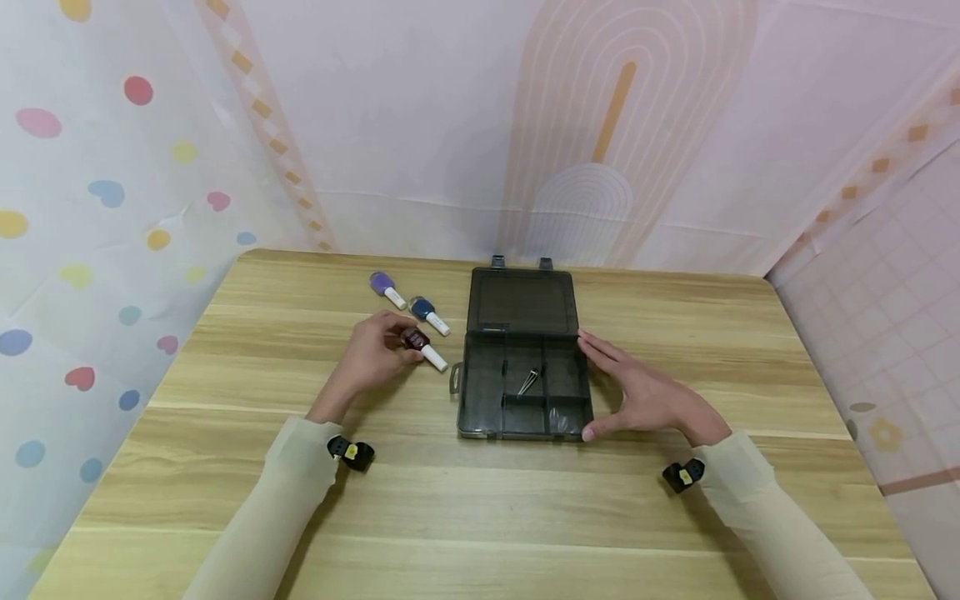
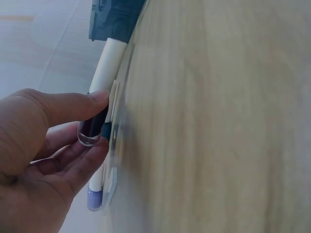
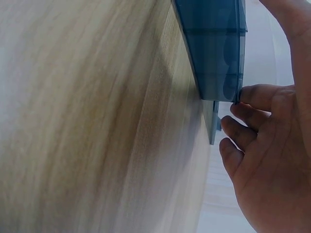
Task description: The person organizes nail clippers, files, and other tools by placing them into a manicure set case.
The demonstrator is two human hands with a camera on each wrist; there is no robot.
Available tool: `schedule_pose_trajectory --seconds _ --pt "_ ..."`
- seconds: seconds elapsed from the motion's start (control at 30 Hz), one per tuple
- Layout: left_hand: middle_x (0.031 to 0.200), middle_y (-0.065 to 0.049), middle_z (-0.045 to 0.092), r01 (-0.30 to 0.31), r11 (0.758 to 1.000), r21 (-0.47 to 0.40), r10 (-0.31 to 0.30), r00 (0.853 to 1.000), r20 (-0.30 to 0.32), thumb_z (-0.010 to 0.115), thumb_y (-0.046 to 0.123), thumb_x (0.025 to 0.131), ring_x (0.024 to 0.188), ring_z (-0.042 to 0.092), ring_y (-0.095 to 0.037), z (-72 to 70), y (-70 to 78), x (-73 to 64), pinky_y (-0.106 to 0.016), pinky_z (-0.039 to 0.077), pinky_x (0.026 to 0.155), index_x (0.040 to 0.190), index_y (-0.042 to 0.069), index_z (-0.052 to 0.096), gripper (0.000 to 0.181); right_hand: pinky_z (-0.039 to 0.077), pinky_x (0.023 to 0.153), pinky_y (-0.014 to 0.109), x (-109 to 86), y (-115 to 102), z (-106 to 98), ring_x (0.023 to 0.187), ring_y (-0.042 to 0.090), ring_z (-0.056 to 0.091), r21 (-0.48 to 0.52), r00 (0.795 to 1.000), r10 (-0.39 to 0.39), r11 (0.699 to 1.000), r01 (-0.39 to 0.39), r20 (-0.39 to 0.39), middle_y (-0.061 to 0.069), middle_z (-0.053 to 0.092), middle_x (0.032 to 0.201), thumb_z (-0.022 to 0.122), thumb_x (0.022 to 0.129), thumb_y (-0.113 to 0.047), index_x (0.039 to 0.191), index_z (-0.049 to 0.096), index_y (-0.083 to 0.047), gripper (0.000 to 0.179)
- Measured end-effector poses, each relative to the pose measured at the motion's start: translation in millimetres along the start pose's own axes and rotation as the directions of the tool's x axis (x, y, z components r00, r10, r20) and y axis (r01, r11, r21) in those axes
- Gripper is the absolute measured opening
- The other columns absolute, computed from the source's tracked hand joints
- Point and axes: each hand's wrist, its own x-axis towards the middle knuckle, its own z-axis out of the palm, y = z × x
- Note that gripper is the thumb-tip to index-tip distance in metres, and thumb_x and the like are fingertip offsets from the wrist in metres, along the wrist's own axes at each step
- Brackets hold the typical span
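My left hand (image 1: 372,353) pinches a dark red nail polish bottle (image 1: 415,338) by its glass body between thumb and fingers. Its white cap points toward the organizer box (image 1: 480,383), as the left wrist view also shows. Dark, see-through and divided into compartments, the box lies with its lid (image 1: 522,300) folded back. Along the box's right side rests my right hand (image 1: 651,396), thumb at the front corner and fingertips at the back one. A slim silvery metal piece (image 1: 528,382) lies in the middle compartment. Small pale oval pieces (image 1: 558,418) show in the front right compartment.
Beyond the left hand lie a purple nail polish bottle (image 1: 382,284) and a blue nail polish bottle (image 1: 422,308), both with white caps. The wooden table (image 1: 480,517) meets a patterned cloth backdrop (image 1: 420,125) at its far edge.
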Motion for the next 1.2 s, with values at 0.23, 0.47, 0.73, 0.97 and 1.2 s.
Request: schedule_pose_trajectory --seconds 0.23,0.47,0.73,0.97,1.2 --pt "0.124 -0.024 0.061 -0.028 0.995 -0.097 0.026 0.999 -0.026 0.079 -0.006 0.085 0.114 0.066 -0.042 -4.4 0.7 -1.3 -0.045 0.056 0.101 0.128 -0.008 0.064 0.046 0.030 0.123 0.057 0.0 0.2 0.8 0.160 0.032 0.012 0.010 1.000 -0.001 1.000 0.001 -0.001 0.001 0.003 0.175 0.085 0.068 -0.067 0.166 0.011 -0.014 0.134" --pt "0.124 -0.024 0.061 -0.088 0.972 -0.219 0.080 0.996 -0.045 0.077 -0.009 0.085 0.115 0.068 -0.041 -6.2 8.9 -2.7 -0.038 0.057 0.098 0.128 -0.010 0.064 0.045 0.030 0.123 0.057 -1.4 -0.1 0.7 0.161 0.031 0.012 0.017 1.000 0.002 1.000 -0.002 0.000 0.001 0.002 0.175 0.086 0.068 -0.067 0.166 0.010 -0.016 0.134" --pt "0.126 -0.021 0.063 -0.125 0.948 -0.294 0.127 0.992 -0.012 0.077 -0.008 0.086 0.118 0.067 -0.038 -1.8 28.4 -5.0 -0.034 0.057 0.099 0.129 -0.008 0.065 0.045 0.030 0.123 0.057 -2.6 -0.3 0.9 0.161 0.031 0.012 0.025 1.000 0.008 1.000 -0.008 0.001 0.000 0.002 0.175 0.088 0.069 -0.062 0.166 0.010 -0.016 0.133" --pt "0.125 -0.019 0.063 -0.139 0.938 -0.319 0.159 0.986 0.039 0.077 -0.007 0.086 0.121 0.065 -0.039 8.2 45.2 -7.9 -0.035 0.056 0.101 0.130 -0.006 0.065 0.046 0.031 0.122 0.058 -2.6 0.2 0.7 0.161 0.031 0.012 0.027 1.000 0.007 1.000 -0.008 0.002 0.000 0.001 0.175 0.087 0.069 -0.064 0.167 0.009 -0.017 0.133" --pt "0.127 -0.019 0.064 -0.183 0.927 -0.328 0.221 0.972 0.082 0.077 -0.008 0.085 0.118 0.068 -0.038 21.1 55.4 -9.4 -0.039 0.057 0.100 0.129 -0.004 0.067 0.045 0.032 0.122 0.057 -3.7 -1.0 1.0 0.160 0.031 0.012 0.027 1.000 0.010 1.000 -0.010 0.000 0.000 0.002 0.175 0.087 0.069 -0.065 0.167 0.009 -0.017 0.133"
